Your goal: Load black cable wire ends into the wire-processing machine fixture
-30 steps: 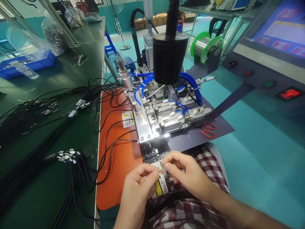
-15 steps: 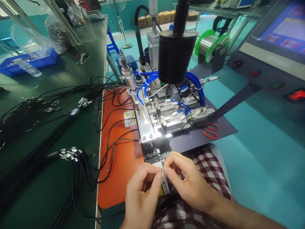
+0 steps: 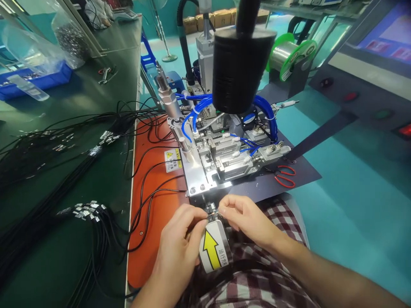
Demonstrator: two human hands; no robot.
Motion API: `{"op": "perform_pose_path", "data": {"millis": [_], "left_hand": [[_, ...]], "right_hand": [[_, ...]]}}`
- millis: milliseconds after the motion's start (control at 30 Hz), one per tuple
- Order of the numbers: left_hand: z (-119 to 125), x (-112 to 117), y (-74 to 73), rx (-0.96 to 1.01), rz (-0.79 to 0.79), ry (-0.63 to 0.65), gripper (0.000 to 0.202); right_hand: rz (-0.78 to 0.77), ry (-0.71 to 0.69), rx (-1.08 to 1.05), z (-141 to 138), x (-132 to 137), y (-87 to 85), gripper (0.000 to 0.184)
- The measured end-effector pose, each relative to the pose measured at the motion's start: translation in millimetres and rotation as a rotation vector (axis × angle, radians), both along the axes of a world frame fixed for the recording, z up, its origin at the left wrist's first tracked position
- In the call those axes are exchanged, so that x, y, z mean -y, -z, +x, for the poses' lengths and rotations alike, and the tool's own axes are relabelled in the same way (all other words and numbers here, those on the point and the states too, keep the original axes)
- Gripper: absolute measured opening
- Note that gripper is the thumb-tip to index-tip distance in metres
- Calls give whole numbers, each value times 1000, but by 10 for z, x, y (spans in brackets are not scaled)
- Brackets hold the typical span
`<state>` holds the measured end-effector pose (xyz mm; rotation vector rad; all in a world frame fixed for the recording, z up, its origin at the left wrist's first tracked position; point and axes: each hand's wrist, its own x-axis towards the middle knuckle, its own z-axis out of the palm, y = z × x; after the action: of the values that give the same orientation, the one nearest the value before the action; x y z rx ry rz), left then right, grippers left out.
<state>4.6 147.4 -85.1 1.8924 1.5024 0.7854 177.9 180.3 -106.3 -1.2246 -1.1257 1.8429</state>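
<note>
My left hand [image 3: 180, 248] and my right hand [image 3: 245, 218] meet at a small black fixture slot [image 3: 211, 209] at the front edge of the metal soldering machine [image 3: 221, 158]. Both hands are pinched shut on a thin cable end, too small to see clearly. Just below the hands sits a white label with a yellow arrow [image 3: 214, 248]. A black cylinder [image 3: 242, 64] hangs over the machine, with blue air tubes [image 3: 195, 112] around it.
Bundles of black cables with metal plugs [image 3: 86, 209] lie on the green bench [image 3: 64, 256] at left. An orange mat [image 3: 157, 205] holds loose cables. Red scissors [image 3: 284, 175] lie right of the machine. A solder spool [image 3: 289, 53] and a blue tray [image 3: 35, 79] stand behind.
Both hands have moved up and forward from my lap to the fixture slot, uncovering the yellow arrow label. The view shifted slightly.
</note>
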Motion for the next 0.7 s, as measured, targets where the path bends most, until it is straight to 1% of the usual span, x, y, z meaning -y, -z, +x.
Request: {"op": "perform_pose_path", "data": {"millis": [133,233,333,400,700], "left_hand": [[-128,-67,147,-218,197,191,26],[-175,-110,207,-359,317,297,31],[-186,-140,220,-416,394,317,31],[-183,-150,217,-426,411,316,31],[-182,-163,238,-418,384,336,32]], "right_hand": [[-18,-16,-1,-32,-85,134,23],[-25,-8,2,-52,-104,194,24],[-20,2,11,-60,-118,216,24],[-16,8,18,-63,-126,218,25],[-4,6,51,-60,-129,230,23]]}}
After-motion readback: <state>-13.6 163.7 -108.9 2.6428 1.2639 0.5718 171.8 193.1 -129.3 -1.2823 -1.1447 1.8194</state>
